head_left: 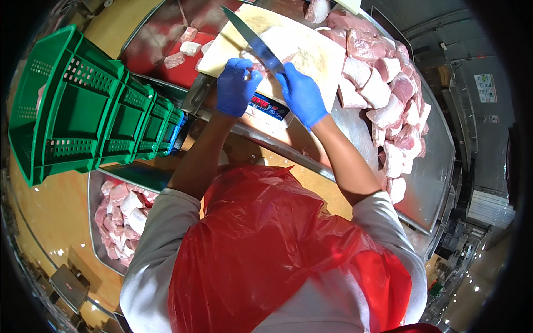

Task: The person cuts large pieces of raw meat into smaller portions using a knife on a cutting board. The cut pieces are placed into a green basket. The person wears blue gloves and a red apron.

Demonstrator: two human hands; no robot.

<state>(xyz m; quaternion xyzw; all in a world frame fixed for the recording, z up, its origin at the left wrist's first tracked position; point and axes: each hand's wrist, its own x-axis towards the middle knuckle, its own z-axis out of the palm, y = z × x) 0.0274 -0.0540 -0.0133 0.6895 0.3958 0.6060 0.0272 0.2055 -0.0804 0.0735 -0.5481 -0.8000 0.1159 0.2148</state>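
Note:
In a blue glove, my right hand grips a long knife, its blade slanting up and left over the pale cutting board. My left hand, gloved too, has its fingers curled closed at the board's near edge, on a piece of pink meat. The glove and the blade hide much of that piece. Just below the board, between my wrists, a scale's display panel shows lit red digits.
Raw meat chunks are heaped on the metal table at the right. Several small pieces lie in a red-bottomed tray at the far left. Stacked green crates stand left, above a metal bin of meat.

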